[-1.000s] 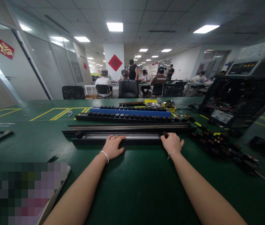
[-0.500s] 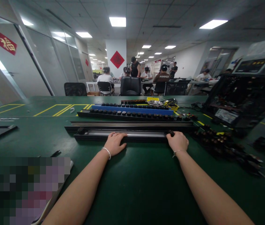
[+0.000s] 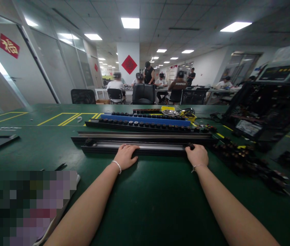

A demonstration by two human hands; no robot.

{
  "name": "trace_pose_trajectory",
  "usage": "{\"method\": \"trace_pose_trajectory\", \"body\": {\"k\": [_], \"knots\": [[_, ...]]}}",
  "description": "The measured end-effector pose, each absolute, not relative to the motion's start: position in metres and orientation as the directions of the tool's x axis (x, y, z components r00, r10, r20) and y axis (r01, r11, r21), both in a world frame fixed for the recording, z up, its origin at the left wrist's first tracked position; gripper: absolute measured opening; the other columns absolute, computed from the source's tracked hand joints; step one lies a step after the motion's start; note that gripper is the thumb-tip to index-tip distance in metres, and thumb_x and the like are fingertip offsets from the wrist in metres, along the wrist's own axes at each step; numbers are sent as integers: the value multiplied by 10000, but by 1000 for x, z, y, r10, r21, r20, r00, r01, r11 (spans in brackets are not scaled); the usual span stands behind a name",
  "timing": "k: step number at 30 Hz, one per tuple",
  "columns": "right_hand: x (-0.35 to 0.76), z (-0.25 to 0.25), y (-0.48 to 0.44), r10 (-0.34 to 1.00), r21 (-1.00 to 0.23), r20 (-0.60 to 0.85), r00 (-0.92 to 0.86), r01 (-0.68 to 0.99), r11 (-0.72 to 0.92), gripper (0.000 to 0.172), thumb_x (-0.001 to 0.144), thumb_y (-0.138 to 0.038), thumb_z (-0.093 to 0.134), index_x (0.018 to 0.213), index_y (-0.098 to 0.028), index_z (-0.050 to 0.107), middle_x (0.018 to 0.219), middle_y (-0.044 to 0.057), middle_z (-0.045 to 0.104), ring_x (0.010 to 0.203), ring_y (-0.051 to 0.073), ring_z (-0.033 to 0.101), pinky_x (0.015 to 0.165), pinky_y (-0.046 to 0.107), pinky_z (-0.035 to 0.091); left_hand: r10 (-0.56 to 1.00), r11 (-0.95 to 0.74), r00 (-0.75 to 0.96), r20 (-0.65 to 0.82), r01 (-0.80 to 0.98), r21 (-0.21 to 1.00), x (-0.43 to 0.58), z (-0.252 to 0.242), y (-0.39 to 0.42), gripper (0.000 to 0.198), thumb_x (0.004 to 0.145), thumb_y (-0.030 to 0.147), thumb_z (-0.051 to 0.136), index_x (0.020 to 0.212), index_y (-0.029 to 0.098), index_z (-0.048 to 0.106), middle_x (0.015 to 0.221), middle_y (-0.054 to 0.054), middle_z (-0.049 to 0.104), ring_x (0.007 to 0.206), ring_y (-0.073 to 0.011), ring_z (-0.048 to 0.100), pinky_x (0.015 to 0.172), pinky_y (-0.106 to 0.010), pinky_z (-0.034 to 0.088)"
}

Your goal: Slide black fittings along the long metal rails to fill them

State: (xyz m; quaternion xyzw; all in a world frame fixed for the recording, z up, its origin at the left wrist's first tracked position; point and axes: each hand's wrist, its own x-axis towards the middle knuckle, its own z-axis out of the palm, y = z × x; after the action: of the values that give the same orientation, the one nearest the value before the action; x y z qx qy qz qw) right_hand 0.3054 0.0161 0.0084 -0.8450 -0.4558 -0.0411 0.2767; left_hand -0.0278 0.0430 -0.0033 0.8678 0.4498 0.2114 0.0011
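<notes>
A long black rail (image 3: 160, 148) with a shiny metal channel lies crosswise in front of me. My left hand (image 3: 126, 156) rests on its near edge left of the middle, fingers laid over it and thumb spread apart. Near the rail's right end, my right hand (image 3: 197, 155) has its fingers closed on a small black part (image 3: 191, 146) in the channel; the fingers partly hide it. A similar black piece (image 3: 88, 141) sits at the rail's left end. Just behind lies a second black rail (image 3: 145, 135).
Farther back are a blue strip (image 3: 147, 119) and a black strip (image 3: 140, 126), both lined with small round parts. A heap of dark parts (image 3: 242, 157) lies to the right, before an open black case (image 3: 265, 109). A blurred-out object (image 3: 39, 205) is at lower left.
My right hand has slid slightly right along the rail, with the small black part in its fingers. My left hand stays in the same place. The camera view shifts a little.
</notes>
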Motion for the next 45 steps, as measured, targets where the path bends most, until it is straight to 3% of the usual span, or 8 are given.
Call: {"method": "trace_pose_trajectory", "body": {"k": [22,45], "knots": [[320,11,14,753,-376,307,582,801,-466,418,772,-369,401,971,-123,675,1023,150,600,906,248,552,755,339,438,790,-584,497,360,789,190,-28,-2,42,416,765,302,527,1178,267,487,1170,-15,618,1133,-212,504,1050,-438,228],[333,13,12,737,-436,277,616,765,-475,437,788,-372,405,1028,-104,652,1078,161,565,929,243,568,755,329,451,792,-582,495,356,789,197,-27,-2,43,421,758,297,526,1177,276,487,1170,-17,619,1128,-219,508,1048,-445,231]]}}
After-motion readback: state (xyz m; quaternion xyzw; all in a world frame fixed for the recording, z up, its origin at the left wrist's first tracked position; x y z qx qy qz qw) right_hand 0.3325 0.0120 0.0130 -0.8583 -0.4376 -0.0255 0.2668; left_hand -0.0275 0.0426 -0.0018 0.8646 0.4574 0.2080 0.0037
